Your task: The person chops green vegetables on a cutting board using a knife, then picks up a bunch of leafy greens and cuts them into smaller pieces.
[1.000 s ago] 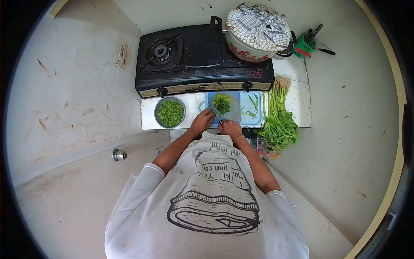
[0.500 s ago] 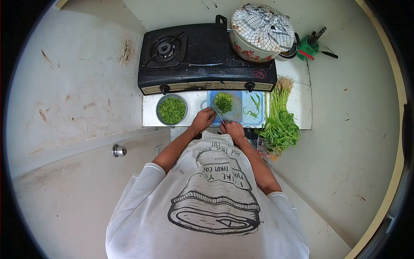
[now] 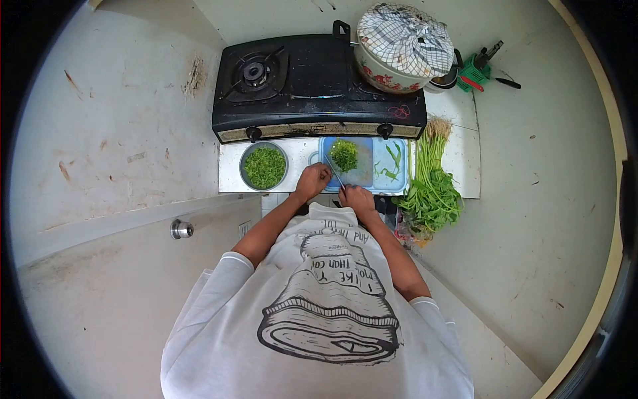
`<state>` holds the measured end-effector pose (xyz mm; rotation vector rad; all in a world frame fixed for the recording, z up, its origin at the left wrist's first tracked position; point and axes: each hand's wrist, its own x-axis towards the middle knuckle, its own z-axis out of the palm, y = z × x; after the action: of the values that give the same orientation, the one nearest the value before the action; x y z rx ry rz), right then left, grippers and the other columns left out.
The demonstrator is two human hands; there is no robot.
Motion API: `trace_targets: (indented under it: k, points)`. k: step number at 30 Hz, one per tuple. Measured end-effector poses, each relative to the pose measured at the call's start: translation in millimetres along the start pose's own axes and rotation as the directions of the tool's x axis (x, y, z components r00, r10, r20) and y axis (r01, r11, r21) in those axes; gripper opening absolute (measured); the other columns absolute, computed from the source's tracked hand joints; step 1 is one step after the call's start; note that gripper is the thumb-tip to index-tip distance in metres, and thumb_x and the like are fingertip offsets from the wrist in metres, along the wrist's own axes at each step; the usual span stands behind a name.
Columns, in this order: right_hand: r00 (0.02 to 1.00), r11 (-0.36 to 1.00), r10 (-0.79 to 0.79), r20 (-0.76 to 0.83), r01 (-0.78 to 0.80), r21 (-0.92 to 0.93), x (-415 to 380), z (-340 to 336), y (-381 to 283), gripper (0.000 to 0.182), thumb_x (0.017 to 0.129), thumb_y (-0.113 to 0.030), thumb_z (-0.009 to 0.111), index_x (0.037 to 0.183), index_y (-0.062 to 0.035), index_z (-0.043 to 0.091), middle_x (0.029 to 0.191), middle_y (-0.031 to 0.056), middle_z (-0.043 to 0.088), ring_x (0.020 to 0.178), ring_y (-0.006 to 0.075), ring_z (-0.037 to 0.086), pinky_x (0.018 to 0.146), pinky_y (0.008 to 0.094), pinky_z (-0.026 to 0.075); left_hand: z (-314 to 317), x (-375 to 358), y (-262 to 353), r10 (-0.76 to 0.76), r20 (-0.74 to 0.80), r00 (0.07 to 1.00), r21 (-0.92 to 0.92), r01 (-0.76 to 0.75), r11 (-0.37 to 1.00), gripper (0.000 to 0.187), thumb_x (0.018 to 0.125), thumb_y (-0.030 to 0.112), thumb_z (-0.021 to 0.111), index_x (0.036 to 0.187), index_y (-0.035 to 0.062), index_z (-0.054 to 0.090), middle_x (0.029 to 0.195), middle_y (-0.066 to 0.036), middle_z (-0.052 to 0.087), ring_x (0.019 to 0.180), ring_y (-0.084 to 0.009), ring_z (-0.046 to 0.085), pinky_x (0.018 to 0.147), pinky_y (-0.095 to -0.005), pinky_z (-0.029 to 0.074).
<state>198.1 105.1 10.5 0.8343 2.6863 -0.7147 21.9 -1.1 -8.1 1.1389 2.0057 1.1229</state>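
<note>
A blue cutting board [image 3: 365, 183] lies at the counter's front edge, with a small heap of chopped greens [image 3: 343, 155] on its left part. My right hand [image 3: 359, 199] is closed round the handle of a knife [image 3: 334, 172], whose blade points up and left beside the heap. At the board's left edge my left hand [image 3: 314, 180] has its fingers curled together near the blade; what they pinch, if anything, is too small to tell. A round bowl [image 3: 286, 167] full of chopped greens stands left of the board. Some loose leaves [image 3: 393, 156] lie on the board's right part.
Behind the board stands a black two-burner stove [image 3: 319, 73], with a cloth-covered pot [image 3: 389, 81] on its right burner. A bunch of leafy greens [image 3: 435, 183] lies to the right, partly over the counter edge. A green basket [image 3: 473, 74] holds utensils at the back right.
The view has shifted very slightly. Both hands and the knife stay in nearly the same place on the board.
</note>
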Motion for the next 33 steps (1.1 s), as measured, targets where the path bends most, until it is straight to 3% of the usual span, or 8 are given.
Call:
trace_targets:
  k: [4,9,12,18,21,27,33]
  points:
    - [0.999,1.000,0.005,-0.032,-0.004,0.015,-2.6,3.3,1.3,0.046,0.103,-0.045,0.052,0.101,-0.0029,0.072,0.082,0.0271,0.073,0.077,0.0464,0.073,0.072,0.0562,0.059,3.3,-0.5,-3.7,0.002,-0.037,0.999,0.017,-0.002,1.000,0.008,0.083,0.005,0.072,0.088,-0.0003,0.074,0.085,-0.018,0.069,0.076,-0.0309,0.071,0.072,-0.0398,0.058]
    - [0.998,1.000,0.007,-0.055,-0.006,0.013,-11.2,-0.7,-6.6,0.043,0.101,-0.040,0.056,0.094,-0.0013,0.072,0.077,0.0253,0.073,0.071,0.0428,0.074,0.068,0.0522,0.060,1.3,-0.9,-2.8,-0.015,-0.008,1.000,0.064,0.015,0.998,0.012,0.085,0.008,0.073,0.094,-0.0004,0.075,0.087,-0.017,0.070,0.082,-0.0291,0.074,0.076,-0.0379,0.059]
    - [0.998,1.000,0.010,-0.060,-0.010,0.004,-10.6,5.7,-7.5,0.043,0.101,-0.040,0.056,0.094,-0.0008,0.071,0.077,0.0252,0.073,0.071,0.0422,0.075,0.068,0.0519,0.061,1.1,-4.0,3.4,-0.007,-0.031,0.999,0.100,0.011,0.995,0.008,0.085,0.005,0.071,0.091,0.0004,0.074,0.087,-0.017,0.067,0.078,-0.0332,0.070,0.074,-0.0415,0.057]
    - [0.996,1.000,0.019,-0.090,-0.019,0.004,-1.2,13.2,-9.3,0.041,0.101,-0.039,0.056,0.092,-0.0012,0.071,0.076,0.0250,0.073,0.071,0.0419,0.075,0.068,0.0518,0.061,-0.6,-13.4,3.0,0.151,-0.017,0.988,0.217,-0.144,0.965,0.010,0.090,0.006,0.068,0.097,0.0020,0.073,0.092,-0.017,0.065,0.084,-0.0372,0.068,0.078,-0.0446,0.056]
    - [0.995,0.999,0.032,-0.090,-0.032,0.008,-6.8,12.7,-10.0,0.041,0.102,-0.038,0.056,0.093,-0.0011,0.070,0.075,0.0256,0.073,0.071,0.0423,0.075,0.068,0.0519,0.061,-0.6,-18.6,6.1,0.167,-0.048,0.985,0.171,-0.156,0.973,0.010,0.091,0.007,0.068,0.098,0.0020,0.073,0.093,-0.017,0.065,0.085,-0.0376,0.068,0.079,-0.0452,0.056]
    - [0.993,0.998,0.055,-0.102,-0.053,0.017,-10.9,12.5,-7.9,0.042,0.102,-0.038,0.055,0.094,0.0000,0.070,0.075,0.0266,0.072,0.070,0.0426,0.074,0.068,0.0526,0.060,1.9,-14.4,1.7,0.060,-0.038,0.997,0.097,-0.056,0.994,0.011,0.090,0.008,0.069,0.097,0.0018,0.074,0.094,-0.017,0.065,0.085,-0.0378,0.068,0.079,-0.0453,0.055]
    - [0.992,0.998,0.025,-0.121,-0.019,0.051,-13.0,22.0,-7.6,0.045,0.103,-0.041,0.053,0.092,0.0003,0.068,0.073,0.0276,0.071,0.070,0.0454,0.073,0.066,0.0551,0.060,-2.7,-14.2,6.4,0.078,-0.009,0.997,0.151,-0.076,0.986,0.011,0.090,0.007,0.068,0.098,0.0024,0.073,0.095,-0.017,0.065,0.085,-0.0379,0.068,0.079,-0.0452,0.056]
